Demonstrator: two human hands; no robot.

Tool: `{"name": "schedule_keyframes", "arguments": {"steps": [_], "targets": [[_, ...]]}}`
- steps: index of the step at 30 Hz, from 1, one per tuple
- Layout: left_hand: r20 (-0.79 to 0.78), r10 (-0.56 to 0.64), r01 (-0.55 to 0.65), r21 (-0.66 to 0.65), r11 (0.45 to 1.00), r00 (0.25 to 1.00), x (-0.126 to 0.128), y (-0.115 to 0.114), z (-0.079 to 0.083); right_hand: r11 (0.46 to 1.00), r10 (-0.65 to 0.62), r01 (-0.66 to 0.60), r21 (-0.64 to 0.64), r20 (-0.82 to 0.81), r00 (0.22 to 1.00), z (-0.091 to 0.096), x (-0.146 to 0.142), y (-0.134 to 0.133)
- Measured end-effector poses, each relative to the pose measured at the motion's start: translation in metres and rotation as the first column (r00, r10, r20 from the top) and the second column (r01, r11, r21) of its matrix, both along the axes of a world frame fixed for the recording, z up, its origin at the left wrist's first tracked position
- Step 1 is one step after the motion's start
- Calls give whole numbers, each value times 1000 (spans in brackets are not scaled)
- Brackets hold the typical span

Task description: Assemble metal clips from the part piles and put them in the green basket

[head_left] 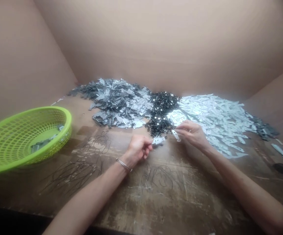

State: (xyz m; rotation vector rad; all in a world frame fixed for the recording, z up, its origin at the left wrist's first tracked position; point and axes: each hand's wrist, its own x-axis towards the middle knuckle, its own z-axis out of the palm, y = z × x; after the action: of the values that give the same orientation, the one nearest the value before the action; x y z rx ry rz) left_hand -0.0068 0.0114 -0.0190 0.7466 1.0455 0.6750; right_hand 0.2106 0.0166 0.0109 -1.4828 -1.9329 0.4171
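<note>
Pinching a metal plate (159,141) beyond its fingertips, the left hand (139,147) is closed; the right hand (190,132), thumb against fingers, holds a pale strip (176,135) beneath them. Light edge grips should steady both pieces.

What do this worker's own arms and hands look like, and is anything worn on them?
They are bare human hands, without gloves or visible sleeves. The left hand has a slim, silvery bangle at its wrist. The right hand shows no bangle.
</note>
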Motion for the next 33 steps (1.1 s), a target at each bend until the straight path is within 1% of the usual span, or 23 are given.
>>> {"name": "schedule_keyframes", "arguments": {"steps": [2, 5, 10, 15, 20, 24, 28, 33], "targets": [[5, 8, -8, 3, 1000, 1000, -1, 2, -1, 998, -47, 50, -29, 82, 996, -5, 13, 5], [-8, 17, -17, -15, 1000, 1000, 0, 2, -1, 997, -46, 58, -56, 199, 979, -13, 20, 8], [-35, 32, -33, -35, 999, 999, 2, 2, 4, 999, -6, 20, -36, 364, 931, -23, 12, 11], [-69, 25, -28, -42, 999, 997, 2, 0, 7, 1000, 20, -11, -21, 466, 884, -28, 3, 18], [-52, 3, -3, 0, 1000, 999, -1, 1, -1, 993, 109, -116, -15, 473, 874, -25, 3, 23], [-38, -11, 11, 0, 1000, 999, -1, 1, -6, 977, 211, -205, -57, 371, 904, -12, 2, 21], [-63, -3, 1, -33, 999, 998, 3, 0, 0, 947, 322, -313, -77, 269, 907, -1, -6, 14], [-74, 0, -4, -54, 999, 997, 6, -2, 8, 931, 361, -359, -65, 307, 880, 0, -18, 5]]}}
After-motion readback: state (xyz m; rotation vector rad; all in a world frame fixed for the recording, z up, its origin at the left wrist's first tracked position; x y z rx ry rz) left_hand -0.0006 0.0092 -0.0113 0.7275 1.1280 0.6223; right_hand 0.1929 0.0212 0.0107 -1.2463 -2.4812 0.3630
